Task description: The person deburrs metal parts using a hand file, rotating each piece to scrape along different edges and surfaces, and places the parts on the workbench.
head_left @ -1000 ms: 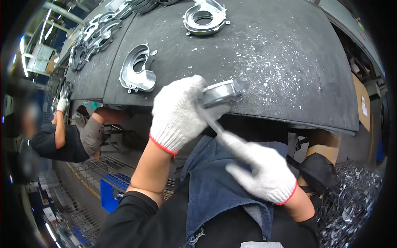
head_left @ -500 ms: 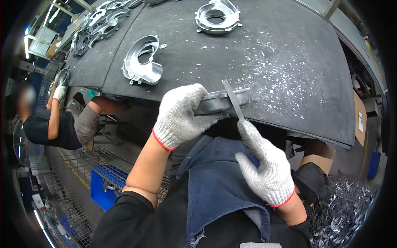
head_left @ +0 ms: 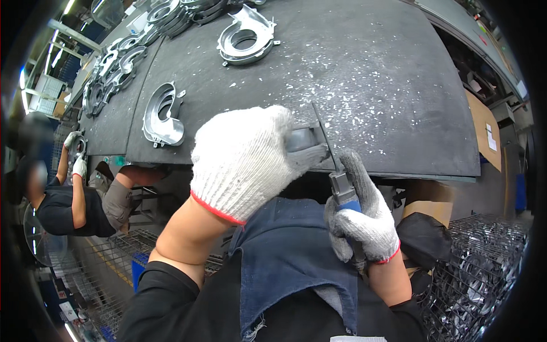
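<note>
Wearing a white knit glove with a red cuff, my left hand [head_left: 242, 159] is closed around a grey cast metal housing [head_left: 302, 138] over the table's near edge. Most of that housing is hidden behind the glove. My right hand [head_left: 364, 219], gloved alike, wraps the grey and blue handle of a file [head_left: 344, 192]. Its thin, narrow blade points away from me, edge-on, right at the housing's right end; whether they touch I cannot tell. Two similar housings lie on the table, a spiral one [head_left: 165, 128] to the left and a ring-shaped one [head_left: 245, 41] farther off.
Metal chips are scattered over the dark table [head_left: 393, 91]. Several housings [head_left: 117, 71] are heaped at the far left. Another person [head_left: 74, 199] works at the table's left side with gloved hands. A wire basket [head_left: 478, 273] of metal scrap and a cardboard box [head_left: 428, 212] stand at lower right.
The file has turned from flat to edge-on, and its handle now shows in my right hand. My left hand has rolled over the housing, covering more of it. The view has shifted right.
</note>
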### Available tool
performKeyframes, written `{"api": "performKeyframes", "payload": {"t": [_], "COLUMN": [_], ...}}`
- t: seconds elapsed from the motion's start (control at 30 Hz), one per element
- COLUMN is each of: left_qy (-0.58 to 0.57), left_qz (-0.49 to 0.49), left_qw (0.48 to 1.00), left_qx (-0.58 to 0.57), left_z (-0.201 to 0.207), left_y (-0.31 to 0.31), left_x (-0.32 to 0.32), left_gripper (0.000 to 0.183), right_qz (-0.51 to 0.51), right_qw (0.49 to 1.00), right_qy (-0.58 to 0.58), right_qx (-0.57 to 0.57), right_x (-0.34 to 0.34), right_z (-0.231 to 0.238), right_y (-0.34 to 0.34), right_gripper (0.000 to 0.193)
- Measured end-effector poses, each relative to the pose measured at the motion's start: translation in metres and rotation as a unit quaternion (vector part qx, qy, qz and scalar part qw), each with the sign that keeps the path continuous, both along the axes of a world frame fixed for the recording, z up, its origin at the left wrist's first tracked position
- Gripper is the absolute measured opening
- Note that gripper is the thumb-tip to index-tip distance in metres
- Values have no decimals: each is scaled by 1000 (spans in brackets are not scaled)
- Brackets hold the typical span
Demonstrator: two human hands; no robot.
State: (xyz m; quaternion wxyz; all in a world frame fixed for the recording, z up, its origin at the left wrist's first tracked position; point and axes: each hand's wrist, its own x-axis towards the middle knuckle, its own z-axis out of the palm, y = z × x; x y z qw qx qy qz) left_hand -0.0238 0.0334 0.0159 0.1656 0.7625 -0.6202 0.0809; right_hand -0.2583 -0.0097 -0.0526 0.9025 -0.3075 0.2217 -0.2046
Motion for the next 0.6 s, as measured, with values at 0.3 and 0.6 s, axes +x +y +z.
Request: {"api": "performKeyframes", "payload": {"t": [0.3,0.6], "left_qy": [15,5], "left_qz": [-31,-2], "left_qw": [998,997], "left_qx": [44,74], "left_z": [17,14], "left_y": [-20,-12], "left_x": [-31,-40], "left_gripper": [51,43], "right_qz": [-41,-74], "right_qw": [938,798], "right_qy": [136,224], "right_qx": [-316,-555], "right_x": [-18,-4], "right_z": [12,1], "right_y": [-6,12], "right_gripper": [76,71]}}
